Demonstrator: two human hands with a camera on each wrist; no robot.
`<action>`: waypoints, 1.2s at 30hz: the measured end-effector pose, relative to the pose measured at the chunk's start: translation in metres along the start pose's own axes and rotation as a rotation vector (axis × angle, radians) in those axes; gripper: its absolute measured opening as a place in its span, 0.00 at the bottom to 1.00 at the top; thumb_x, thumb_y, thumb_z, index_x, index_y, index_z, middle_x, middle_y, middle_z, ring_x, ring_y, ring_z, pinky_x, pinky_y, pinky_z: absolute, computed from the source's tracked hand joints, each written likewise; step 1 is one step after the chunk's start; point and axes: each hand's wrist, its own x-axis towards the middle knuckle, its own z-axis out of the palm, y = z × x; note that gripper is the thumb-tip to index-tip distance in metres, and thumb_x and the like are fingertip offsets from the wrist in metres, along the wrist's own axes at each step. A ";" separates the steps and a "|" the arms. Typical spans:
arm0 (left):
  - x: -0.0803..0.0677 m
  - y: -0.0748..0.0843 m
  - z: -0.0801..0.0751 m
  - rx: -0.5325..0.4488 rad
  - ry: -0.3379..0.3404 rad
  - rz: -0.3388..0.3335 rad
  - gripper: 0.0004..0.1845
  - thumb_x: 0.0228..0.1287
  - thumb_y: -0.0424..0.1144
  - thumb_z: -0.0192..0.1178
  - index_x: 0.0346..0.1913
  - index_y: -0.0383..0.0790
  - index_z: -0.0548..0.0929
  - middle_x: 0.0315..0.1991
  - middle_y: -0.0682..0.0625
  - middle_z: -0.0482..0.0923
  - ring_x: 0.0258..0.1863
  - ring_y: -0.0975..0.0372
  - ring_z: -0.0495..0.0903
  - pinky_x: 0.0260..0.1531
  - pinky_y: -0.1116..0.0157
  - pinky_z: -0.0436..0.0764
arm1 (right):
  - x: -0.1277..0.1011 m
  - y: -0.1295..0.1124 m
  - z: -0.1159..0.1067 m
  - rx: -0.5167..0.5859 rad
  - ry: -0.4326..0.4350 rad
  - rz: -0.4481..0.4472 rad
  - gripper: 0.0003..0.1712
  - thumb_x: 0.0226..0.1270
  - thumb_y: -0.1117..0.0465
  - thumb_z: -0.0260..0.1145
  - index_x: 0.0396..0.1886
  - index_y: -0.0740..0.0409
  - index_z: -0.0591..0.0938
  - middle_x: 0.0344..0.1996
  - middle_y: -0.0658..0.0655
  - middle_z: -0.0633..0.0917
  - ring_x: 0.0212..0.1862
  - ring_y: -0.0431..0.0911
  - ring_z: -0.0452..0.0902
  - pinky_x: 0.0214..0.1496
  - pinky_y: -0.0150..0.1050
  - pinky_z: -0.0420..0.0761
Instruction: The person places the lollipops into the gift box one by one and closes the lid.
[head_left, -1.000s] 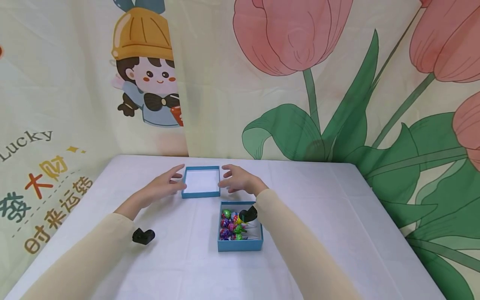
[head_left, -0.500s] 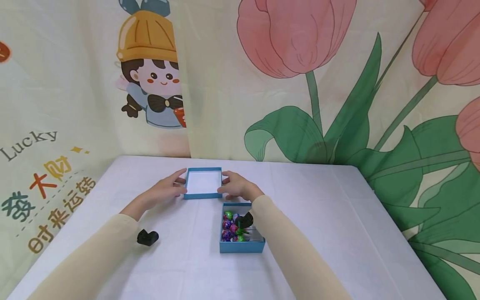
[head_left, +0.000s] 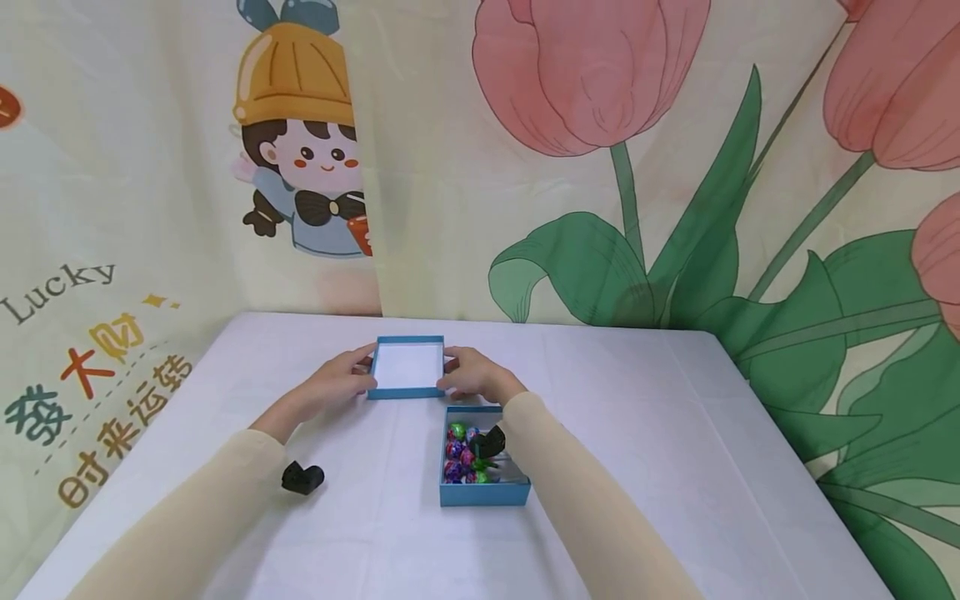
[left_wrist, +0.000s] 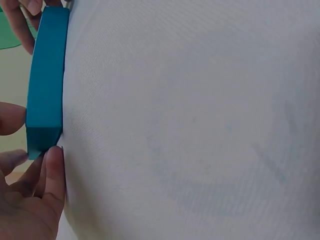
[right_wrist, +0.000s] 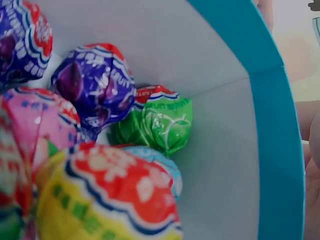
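Note:
A shallow blue box lid [head_left: 408, 365] with a white inside lies open side up on the table. My left hand [head_left: 333, 383] holds its left side, thumb at the near corner. On the right side, my right hand [head_left: 480, 377] grips it with thumb and fingers. In the left wrist view, the fingertips of the left hand [left_wrist: 42, 205] touch the end of the lid [left_wrist: 47, 75]. Nearer to me, under the right forearm, stands a blue box [head_left: 483, 495] with wrapped lollipops [head_left: 454, 472] inside. The right wrist view shows these lollipops [right_wrist: 95, 87] close up, in several colours.
A white cloth covers the table [head_left: 615, 450]. Black camera mounts show at the left wrist [head_left: 302, 478] and the right wrist [head_left: 491, 442]; the right one partly hides the box. Behind the table hangs a printed curtain [head_left: 427, 167] with tulips and a cartoon figure.
Both hands have closed in on the lid from its two sides, and their fingers now hold it. The box of lollipops stays in place. The head view has shifted slightly.

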 end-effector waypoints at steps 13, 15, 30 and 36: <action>-0.002 0.012 0.005 -0.131 0.019 0.045 0.45 0.75 0.41 0.57 0.87 0.42 0.47 0.80 0.32 0.58 0.76 0.40 0.62 0.74 0.37 0.65 | -0.008 -0.002 -0.023 0.025 0.031 -0.088 0.43 0.72 0.69 0.69 0.83 0.60 0.63 0.71 0.68 0.75 0.53 0.51 0.85 0.64 0.49 0.83; -0.002 0.018 0.006 -0.159 0.021 0.065 0.45 0.76 0.40 0.57 0.87 0.43 0.47 0.80 0.33 0.58 0.76 0.39 0.64 0.74 0.37 0.65 | -0.012 -0.002 -0.031 0.021 0.032 -0.103 0.43 0.72 0.69 0.69 0.83 0.60 0.63 0.72 0.68 0.74 0.54 0.52 0.84 0.66 0.51 0.82; -0.014 0.071 0.022 -0.242 0.069 0.140 0.45 0.76 0.40 0.60 0.88 0.51 0.47 0.82 0.37 0.58 0.73 0.42 0.69 0.73 0.35 0.66 | -0.058 0.004 -0.077 0.025 0.090 -0.159 0.46 0.71 0.64 0.71 0.85 0.50 0.62 0.72 0.63 0.73 0.61 0.55 0.81 0.67 0.52 0.82; -0.022 0.084 0.035 -0.273 0.067 0.187 0.45 0.77 0.40 0.62 0.88 0.52 0.49 0.81 0.38 0.59 0.72 0.43 0.71 0.72 0.37 0.70 | -0.081 0.014 -0.084 0.012 0.131 -0.176 0.46 0.72 0.63 0.71 0.86 0.47 0.62 0.72 0.63 0.73 0.62 0.56 0.81 0.68 0.55 0.81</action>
